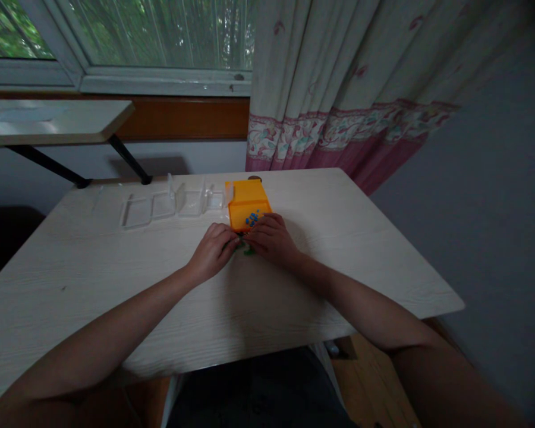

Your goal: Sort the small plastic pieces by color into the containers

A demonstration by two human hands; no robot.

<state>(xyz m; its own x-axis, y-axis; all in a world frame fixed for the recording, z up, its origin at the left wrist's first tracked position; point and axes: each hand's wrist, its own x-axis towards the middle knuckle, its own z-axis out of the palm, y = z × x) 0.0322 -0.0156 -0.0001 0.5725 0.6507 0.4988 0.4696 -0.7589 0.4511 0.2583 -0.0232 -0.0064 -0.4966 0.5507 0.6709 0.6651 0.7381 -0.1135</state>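
Observation:
My left hand (214,249) and my right hand (270,238) meet at the near edge of an orange tray (245,193). The fingertips of both are pinched close together, and what lies between them is too small to make out. Several small blue pieces (252,219) rest on the near part of the tray, beside my right fingers. Small green pieces (249,252) lie on the table just below my fingertips, partly covered by the hands.
Clear plastic boxes with raised lids (191,202) stand in a row left of the tray. A small dark round object (254,178) sits behind it. A raised shelf (53,122) on black legs is at the back left; a curtain (312,89) hangs behind the table (339,238).

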